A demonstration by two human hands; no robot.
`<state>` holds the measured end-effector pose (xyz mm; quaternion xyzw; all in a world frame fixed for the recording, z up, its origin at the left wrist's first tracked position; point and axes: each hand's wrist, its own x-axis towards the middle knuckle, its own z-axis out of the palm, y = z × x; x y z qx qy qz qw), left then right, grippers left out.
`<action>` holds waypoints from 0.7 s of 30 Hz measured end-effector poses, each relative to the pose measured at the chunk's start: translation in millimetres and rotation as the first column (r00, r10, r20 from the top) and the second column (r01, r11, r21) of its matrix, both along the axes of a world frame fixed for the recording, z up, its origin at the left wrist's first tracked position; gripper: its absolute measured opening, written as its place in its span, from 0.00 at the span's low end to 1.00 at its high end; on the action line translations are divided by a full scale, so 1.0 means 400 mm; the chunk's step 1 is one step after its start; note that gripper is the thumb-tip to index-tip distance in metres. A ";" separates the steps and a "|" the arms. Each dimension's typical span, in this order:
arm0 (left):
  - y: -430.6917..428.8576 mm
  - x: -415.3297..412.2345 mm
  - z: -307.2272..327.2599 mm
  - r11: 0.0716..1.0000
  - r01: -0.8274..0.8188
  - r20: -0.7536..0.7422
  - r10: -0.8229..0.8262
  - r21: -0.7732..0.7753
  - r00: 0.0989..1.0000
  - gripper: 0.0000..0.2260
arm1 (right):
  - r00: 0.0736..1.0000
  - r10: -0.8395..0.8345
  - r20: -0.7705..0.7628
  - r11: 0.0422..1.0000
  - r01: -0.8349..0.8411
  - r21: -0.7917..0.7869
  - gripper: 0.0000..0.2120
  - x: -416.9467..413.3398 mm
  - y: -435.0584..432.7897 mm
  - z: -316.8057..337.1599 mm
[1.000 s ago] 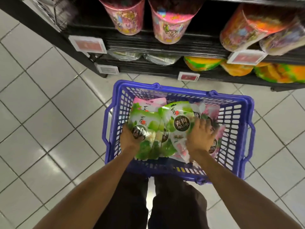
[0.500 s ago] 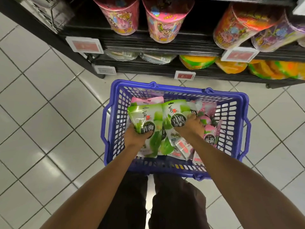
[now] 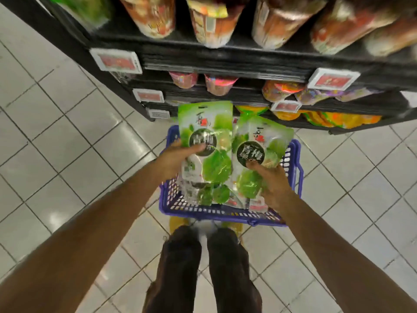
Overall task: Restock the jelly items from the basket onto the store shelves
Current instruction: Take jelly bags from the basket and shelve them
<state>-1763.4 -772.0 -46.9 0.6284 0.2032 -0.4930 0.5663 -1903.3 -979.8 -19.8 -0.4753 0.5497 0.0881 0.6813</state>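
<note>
Floor (image 3: 56, 143): pale square tiles, dark grout, glossy, with light reflections in several places.

Price tags: white frames with red inserts, blurred and unreadable. One large tag (image 3: 116, 62) at upper left, one (image 3: 333, 79) at upper right. Smaller tags (image 3: 149, 96) and (image 3: 286, 106) below these. The lowest tag (image 3: 159, 114) shows a pale insert.

Stock, top row: four tall tubs (image 3: 212, 21) with orange-red print, motion-blurred. A green blur (image 3: 90, 7) sits at far left, item not identifiable.

Middle row: two pink tubs (image 3: 184, 80) side by side, an orange tub (image 3: 279, 90) to their right.

Bottom row: yellow, orange and green packs (image 3: 338, 119).

Dark trousers (image 3: 180, 267) at the lower edge, with yellowish shoe tips (image 3: 178, 222) beyond them.
</note>
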 end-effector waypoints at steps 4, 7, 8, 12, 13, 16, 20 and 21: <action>-0.055 0.071 0.244 0.982 0.154 0.039 -0.150 -0.109 0.988 0.29 | 0.996 0.012 0.086 0.997 -0.006 -0.071 0.06 -0.005 -0.039 0.231; -0.071 0.079 0.438 0.962 0.179 0.116 -0.158 -0.205 0.981 0.18 | 0.985 0.004 0.172 0.995 0.013 -0.099 0.07 -0.003 -0.064 0.422; -0.074 0.078 0.506 0.951 0.188 0.141 -0.156 -0.247 0.978 0.17 | 0.977 -0.002 0.212 0.993 0.027 -0.116 0.10 0.000 -0.073 0.489; -0.078 0.096 0.793 0.927 0.209 0.347 -0.093 -0.311 0.933 0.23 | 0.918 -0.073 0.389 0.975 0.147 -0.164 0.06 0.014 -0.112 0.758; -0.079 0.104 0.871 0.923 0.220 0.398 -0.081 -0.317 0.914 0.25 | 0.893 -0.095 0.441 0.969 0.184 -0.164 0.08 0.016 -0.120 0.823; -0.078 0.127 1.099 0.904 0.283 0.530 -0.076 -0.321 0.844 0.28 | 0.813 -0.093 0.575 0.946 0.252 -0.203 0.18 0.018 -0.130 1.020; -0.070 0.148 1.392 0.890 0.302 0.688 0.019 -0.342 0.725 0.25 | 0.711 -0.036 0.702 0.910 0.313 -0.270 0.25 0.015 -0.130 1.275; -0.069 0.153 1.459 0.885 0.307 0.723 0.047 -0.351 0.690 0.23 | 0.676 -0.028 0.737 0.906 0.329 -0.267 0.24 0.016 -0.134 1.333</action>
